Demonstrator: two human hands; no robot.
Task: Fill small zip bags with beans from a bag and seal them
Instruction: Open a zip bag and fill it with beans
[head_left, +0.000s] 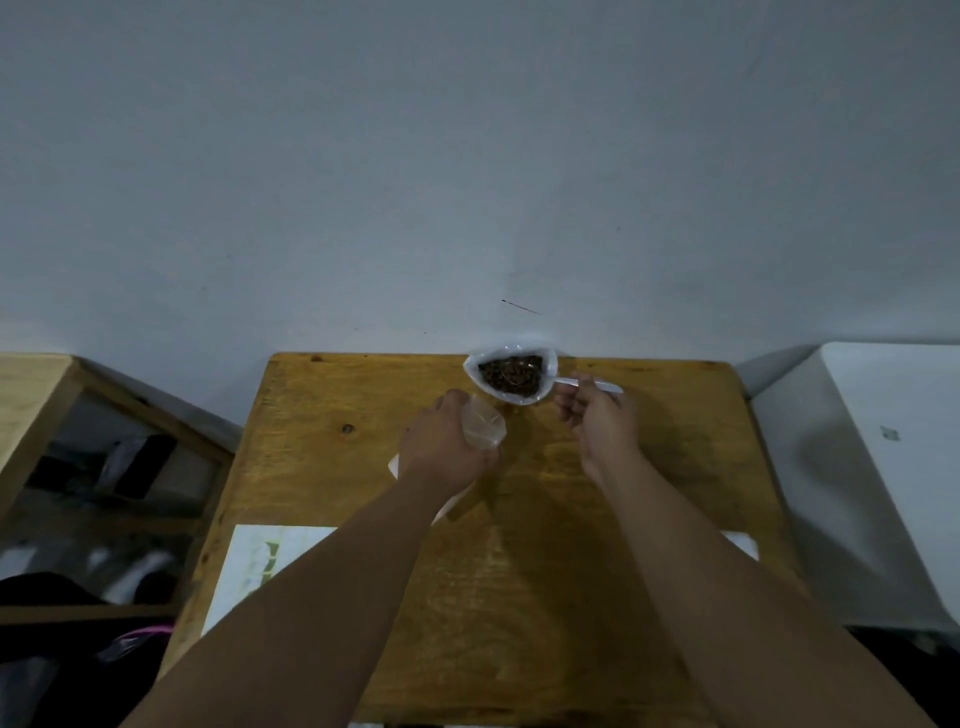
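1. Gripping, with the left hand (447, 441), a small clear plastic zip bag (483, 427), fingers curled round it, mouth gaping toward the open white plastic bag (471, 366) of dark brown beans (511, 375) at the far edge of the brown wooden table (519, 571).
2. Pinching, with the right hand (597, 415), the handle of a white plastic spoon (597, 385), bowl seemingly down among the beans.
3. Risking a spill in the crossing: narrow mouth, flimsy film, likely to sag shut under a slack hold.
4. Risking a tip-over: levering the spoon against the soft rim, scattering beans across the tabletop.
5. Risking a bad seal: overfilling, trapping beans in the zip track.
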